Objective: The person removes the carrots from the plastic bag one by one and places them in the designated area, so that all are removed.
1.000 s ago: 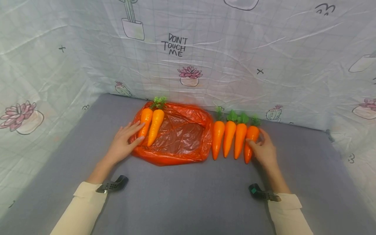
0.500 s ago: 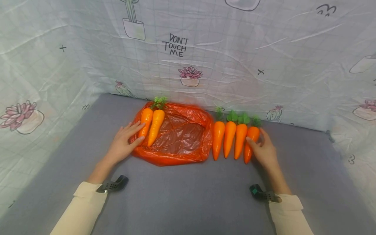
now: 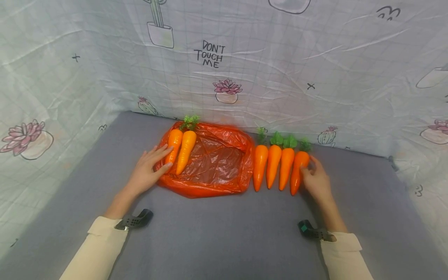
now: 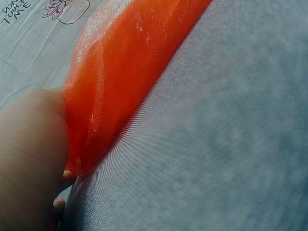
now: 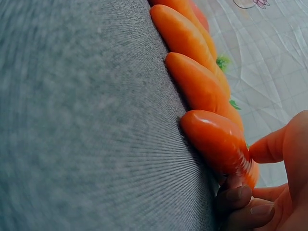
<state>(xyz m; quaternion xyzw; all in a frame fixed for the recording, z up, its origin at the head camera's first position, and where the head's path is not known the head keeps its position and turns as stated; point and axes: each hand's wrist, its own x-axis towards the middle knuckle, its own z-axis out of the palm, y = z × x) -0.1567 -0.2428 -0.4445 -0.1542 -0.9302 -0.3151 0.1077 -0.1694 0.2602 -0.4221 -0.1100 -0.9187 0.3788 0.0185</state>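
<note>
An orange plastic bag (image 3: pixel 210 188) lies spread on the table with its mouth folded wide, and two carrots (image 3: pixel 186 149) rest inside at its left. My left hand (image 3: pixel 145 169) lies over that left side, fingers spread toward the outer carrot. In the left wrist view the hand (image 4: pixel 33 154) is against the bag's side (image 4: pixel 115 72), mostly hiding its fingers. On the right stands a row of several carrots (image 3: pixel 260 163). My right hand (image 3: pixel 316 179) loosely holds the rightmost carrot (image 3: pixel 299 167). The right wrist view shows its thumb at the carrot's (image 5: pixel 214 139) edge and its fingertips along the lower side.
A grey cloth (image 3: pixel 224 237) covers the table. Behind and on both sides hangs a white patterned sheet (image 3: pixel 266 77), close behind the bag and the carrots' green tops (image 3: pixel 280 139). A dark strap-on camera (image 3: pixel 134 219) sits on each wrist.
My right thumb has drawn back slightly to the right, off the top of the rightmost carrot toward its side. The carrots, bag and left hand stay in place.
</note>
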